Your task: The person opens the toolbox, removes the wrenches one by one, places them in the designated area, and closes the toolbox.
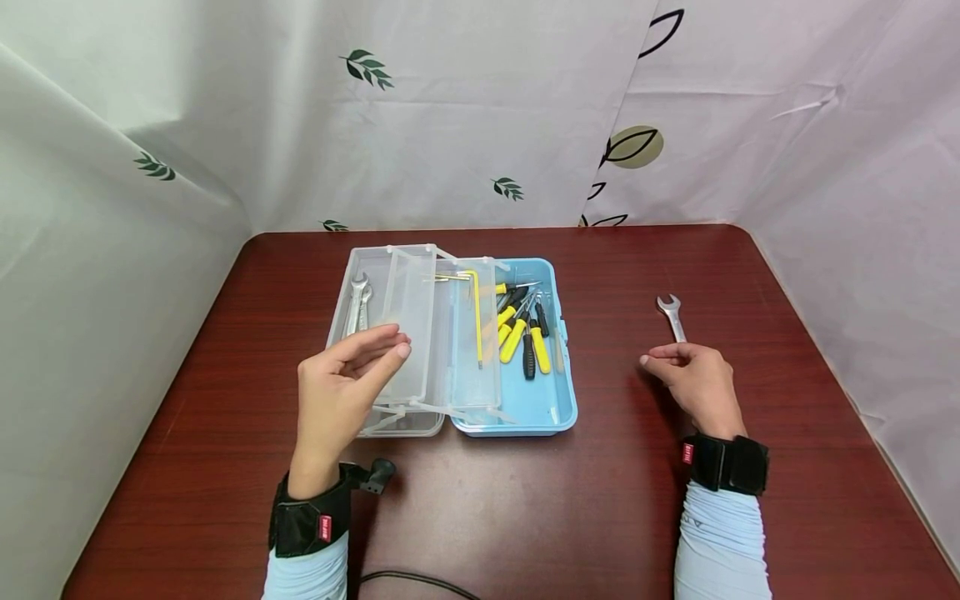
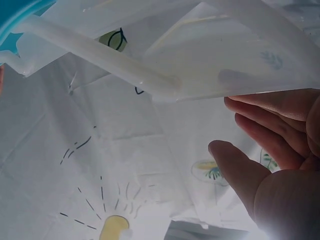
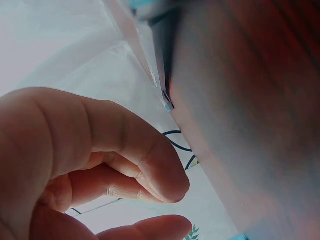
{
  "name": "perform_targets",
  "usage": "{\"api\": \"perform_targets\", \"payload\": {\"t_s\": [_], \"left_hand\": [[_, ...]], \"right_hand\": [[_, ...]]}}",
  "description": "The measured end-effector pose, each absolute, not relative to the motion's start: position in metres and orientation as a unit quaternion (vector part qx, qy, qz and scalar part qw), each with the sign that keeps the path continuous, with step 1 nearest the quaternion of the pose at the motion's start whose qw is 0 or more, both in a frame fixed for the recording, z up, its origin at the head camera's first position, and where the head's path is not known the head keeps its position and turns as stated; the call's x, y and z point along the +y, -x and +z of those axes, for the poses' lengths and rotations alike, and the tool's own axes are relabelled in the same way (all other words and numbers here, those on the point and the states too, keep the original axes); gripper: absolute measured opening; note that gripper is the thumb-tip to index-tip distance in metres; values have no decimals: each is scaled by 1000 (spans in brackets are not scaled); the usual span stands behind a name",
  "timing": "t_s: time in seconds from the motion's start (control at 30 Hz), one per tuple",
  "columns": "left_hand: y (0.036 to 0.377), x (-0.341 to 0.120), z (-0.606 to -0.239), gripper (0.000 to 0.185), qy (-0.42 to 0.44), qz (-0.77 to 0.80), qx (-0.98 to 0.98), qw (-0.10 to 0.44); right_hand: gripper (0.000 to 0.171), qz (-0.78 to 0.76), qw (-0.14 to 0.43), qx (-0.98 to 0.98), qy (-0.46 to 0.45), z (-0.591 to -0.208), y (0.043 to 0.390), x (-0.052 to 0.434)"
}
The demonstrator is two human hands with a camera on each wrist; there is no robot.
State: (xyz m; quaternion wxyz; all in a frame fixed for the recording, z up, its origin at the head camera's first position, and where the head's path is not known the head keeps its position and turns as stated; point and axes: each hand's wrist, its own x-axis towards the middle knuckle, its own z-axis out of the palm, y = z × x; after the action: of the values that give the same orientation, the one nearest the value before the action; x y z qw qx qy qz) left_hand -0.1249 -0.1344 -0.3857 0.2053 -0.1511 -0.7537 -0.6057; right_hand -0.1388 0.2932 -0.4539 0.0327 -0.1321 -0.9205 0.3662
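An open toolbox with a blue base [image 1: 555,408] stands mid-table, its clear trays [image 1: 408,333] fanned out to the left. A yellow hex key [image 1: 477,317] lies on one tray, and yellow and black screwdrivers [image 1: 525,337] lie in the base. Wrenches [image 1: 358,304] rest in the leftmost clear part. My left hand [image 1: 390,346] has nearly straight fingers at the near edge of a clear tray [image 2: 225,60], thumb apart and gripping nothing [image 2: 225,125]. My right hand [image 1: 663,358] rests loosely curled on the table, just before a silver wrench [image 1: 670,312]. In the right wrist view nothing lies between its fingers and thumb [image 3: 175,207].
The dark red table [image 1: 600,500] is walled by white leaf-printed curtains [image 1: 480,125] at the back and on both sides. A black cable [image 1: 420,579] runs along the near edge by my left wrist strap.
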Motion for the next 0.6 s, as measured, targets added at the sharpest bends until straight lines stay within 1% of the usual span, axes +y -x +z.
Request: {"api": "perform_targets", "payload": {"t_s": [0.27, 0.6], "left_hand": [[126, -135, -387, 25, 148, -585, -766, 220], [127, -138, -388, 25, 136, -510, -812, 249]], "right_hand": [[35, 368, 26, -920, 136, -453, 139, 293], [35, 366, 25, -921, 134, -453, 139, 293]]}}
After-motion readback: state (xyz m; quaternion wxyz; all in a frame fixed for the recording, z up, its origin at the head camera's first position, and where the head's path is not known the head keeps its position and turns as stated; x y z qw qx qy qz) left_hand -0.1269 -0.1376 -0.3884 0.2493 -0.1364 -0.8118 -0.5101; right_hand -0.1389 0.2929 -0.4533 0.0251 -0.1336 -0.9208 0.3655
